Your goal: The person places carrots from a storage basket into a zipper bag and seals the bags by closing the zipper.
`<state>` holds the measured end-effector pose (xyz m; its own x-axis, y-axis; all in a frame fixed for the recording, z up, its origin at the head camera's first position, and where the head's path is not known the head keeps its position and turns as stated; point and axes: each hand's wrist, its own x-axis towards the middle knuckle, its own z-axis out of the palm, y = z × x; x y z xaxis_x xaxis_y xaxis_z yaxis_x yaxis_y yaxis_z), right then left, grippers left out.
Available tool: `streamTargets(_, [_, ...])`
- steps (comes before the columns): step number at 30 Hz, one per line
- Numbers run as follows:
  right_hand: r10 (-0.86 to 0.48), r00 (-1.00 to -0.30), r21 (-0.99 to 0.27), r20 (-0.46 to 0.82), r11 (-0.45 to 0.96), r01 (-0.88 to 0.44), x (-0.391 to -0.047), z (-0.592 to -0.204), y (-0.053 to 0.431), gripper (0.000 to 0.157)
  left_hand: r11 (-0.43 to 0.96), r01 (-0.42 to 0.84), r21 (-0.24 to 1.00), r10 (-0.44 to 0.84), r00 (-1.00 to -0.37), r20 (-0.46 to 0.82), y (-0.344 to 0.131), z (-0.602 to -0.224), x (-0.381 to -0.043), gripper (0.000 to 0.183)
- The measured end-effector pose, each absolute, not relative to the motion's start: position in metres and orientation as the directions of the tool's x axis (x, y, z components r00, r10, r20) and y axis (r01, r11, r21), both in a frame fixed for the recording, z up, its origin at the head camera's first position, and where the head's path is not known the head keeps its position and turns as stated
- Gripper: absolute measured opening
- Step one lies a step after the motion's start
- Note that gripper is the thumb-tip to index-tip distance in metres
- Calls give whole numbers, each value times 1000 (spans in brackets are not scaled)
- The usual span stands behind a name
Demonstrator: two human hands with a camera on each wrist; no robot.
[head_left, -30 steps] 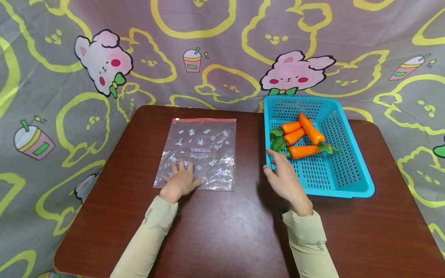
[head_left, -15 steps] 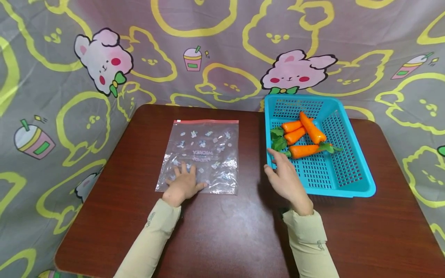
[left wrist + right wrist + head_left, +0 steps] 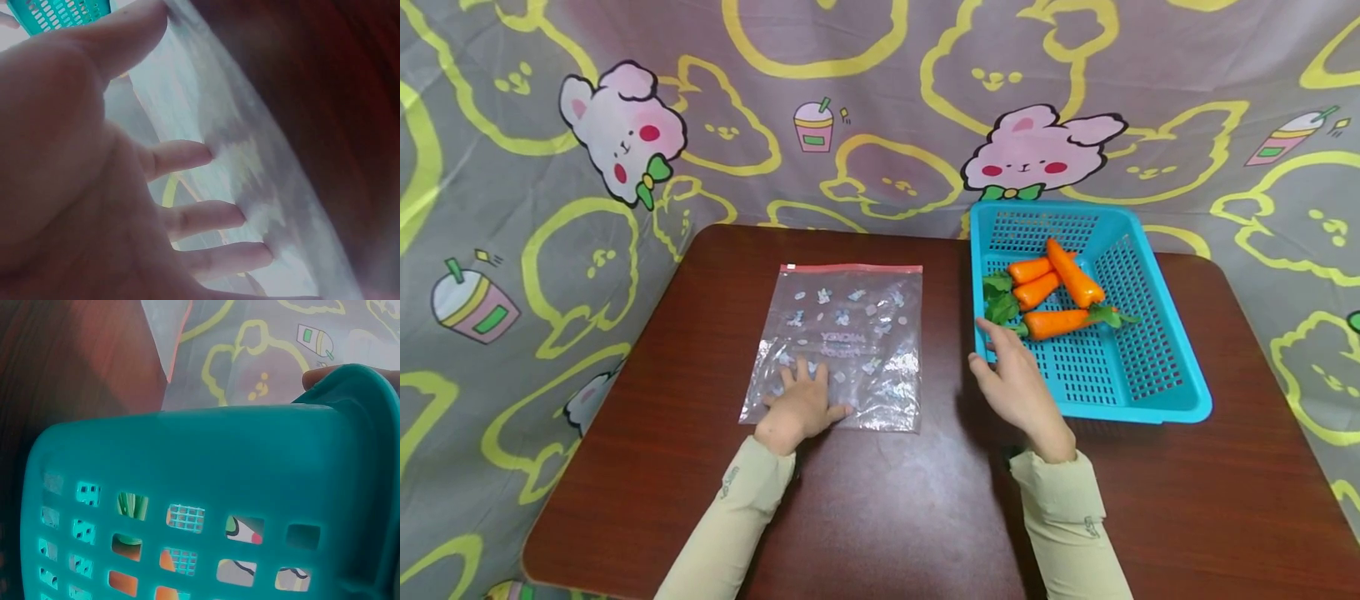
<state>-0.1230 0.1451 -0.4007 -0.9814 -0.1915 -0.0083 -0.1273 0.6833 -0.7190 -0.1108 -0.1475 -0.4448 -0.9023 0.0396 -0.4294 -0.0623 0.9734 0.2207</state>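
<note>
Fingers spread, my left hand (image 3: 801, 412) presses on the lower part of a clear zip bag (image 3: 868, 333) lying flat on the table. The bag has small printed figures and a red zip edge at its far side. In the left wrist view, the fingertips (image 3: 228, 215) touch the shiny plastic. My right hand (image 3: 1015, 387) is at the left rim of a blue-green plastic basket (image 3: 1172, 350), fingers loosely extended. A finger (image 3: 319, 376) shows beyond the rim in the right wrist view. Several orange carrots (image 3: 1060, 323) with green leaves lie inside the basket.
The dark brown table (image 3: 887, 517) has rounded corners. A patterned cloth (image 3: 880, 100) with bears, rabbits and cups hangs behind it and at the sides. The basket stands at the table's far right, close to the cloth.
My left hand and the zip bag beneath it have slid a little toward me and to the right. The right hand, basket and carrots have stayed practically in place.
</note>
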Motion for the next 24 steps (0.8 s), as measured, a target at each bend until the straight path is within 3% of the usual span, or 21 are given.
streamTargets(24, [-178, -984, -698, -15, 706, -117, -124, -400, 143, 57, 977, -80, 200, 24, -883, -469, -125, -437, -88, 86])
